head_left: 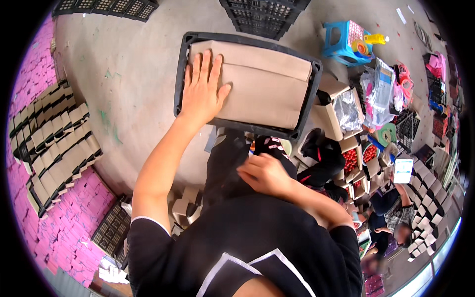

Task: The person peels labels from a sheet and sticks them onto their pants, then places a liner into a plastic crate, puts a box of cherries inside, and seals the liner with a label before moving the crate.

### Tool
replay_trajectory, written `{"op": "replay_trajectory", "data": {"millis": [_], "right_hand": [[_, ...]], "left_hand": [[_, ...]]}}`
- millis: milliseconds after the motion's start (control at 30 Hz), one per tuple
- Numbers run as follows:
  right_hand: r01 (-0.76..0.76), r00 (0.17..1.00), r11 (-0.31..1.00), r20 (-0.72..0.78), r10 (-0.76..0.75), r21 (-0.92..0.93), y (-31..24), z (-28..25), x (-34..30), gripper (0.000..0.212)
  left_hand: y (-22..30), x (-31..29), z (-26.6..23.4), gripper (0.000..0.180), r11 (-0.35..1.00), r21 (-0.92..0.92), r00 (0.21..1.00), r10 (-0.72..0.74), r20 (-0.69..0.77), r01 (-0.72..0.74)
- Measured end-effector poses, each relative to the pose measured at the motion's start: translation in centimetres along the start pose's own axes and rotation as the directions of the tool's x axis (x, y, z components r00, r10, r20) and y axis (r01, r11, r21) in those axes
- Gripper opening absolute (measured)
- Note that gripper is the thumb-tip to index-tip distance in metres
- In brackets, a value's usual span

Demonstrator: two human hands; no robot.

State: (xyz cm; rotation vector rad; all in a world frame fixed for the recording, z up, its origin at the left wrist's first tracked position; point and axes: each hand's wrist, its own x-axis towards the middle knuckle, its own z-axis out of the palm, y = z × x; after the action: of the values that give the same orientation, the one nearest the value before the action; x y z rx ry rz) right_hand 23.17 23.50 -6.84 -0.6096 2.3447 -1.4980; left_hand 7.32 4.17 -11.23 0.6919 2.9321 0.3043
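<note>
A black plastic crate (pixel 184 74) stands in front of me, filled with flat brown cardboard pieces (pixel 267 84). My left hand (pixel 203 89) lies flat on the cardboard at the crate's left side, fingers spread and pointing away from me. My right hand (pixel 264 174) is lower down, close to my body, fingers curled against my dark trousers; nothing shows in its grip.
Rows of folded cardboard boxes (pixel 54 143) lie on the concrete floor at left, beside pink sheets (pixel 64 227). More black crates (pixel 264 15) stand at the far edge. At right are a blue stool (pixel 341 44), small boxes of red fruit (pixel 350 159) and a seated person (pixel 396 218).
</note>
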Motion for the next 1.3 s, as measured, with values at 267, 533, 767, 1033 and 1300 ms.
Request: {"op": "replay_trajectory", "data": {"millis": [267,533,767,1033,1300], "right_hand": [[-0.737,0.657,0.674,0.181,0.732,-0.052,16.4,16.2,2.1,0.045],[-0.689,0.716,0.709,0.014,0.698,-0.147,11.9,16.6,4.4,0.039],[-0.739,0.671,0.673,0.113,0.733,0.022,15.2,18.2,3.7,0.026],[0.131,0.989,0.935,0.017,-0.144,0.329,-3.0,-2.8,10.2,0.012],[-0.334,0.933,0.801,-0.295,0.206,-0.497,5.9,-11.1,14.9,0.016]], "left_hand": [[0.4,0.4,-0.2,0.070,1.000,0.002,1.000,-0.010,-0.011,0.010],[0.0,0.1,0.0,0.070,1.000,-0.022,1.000,-0.018,-0.014,0.017],[0.4,0.6,-0.2,0.070,0.999,-0.049,1.000,0.003,-0.002,-0.003],[0.1,-0.2,-0.5,0.069,0.999,-0.032,0.999,-0.034,0.004,0.034],[1.0,0.3,-1.2,0.063,0.972,-0.225,0.993,0.037,-0.115,-0.062]]}}
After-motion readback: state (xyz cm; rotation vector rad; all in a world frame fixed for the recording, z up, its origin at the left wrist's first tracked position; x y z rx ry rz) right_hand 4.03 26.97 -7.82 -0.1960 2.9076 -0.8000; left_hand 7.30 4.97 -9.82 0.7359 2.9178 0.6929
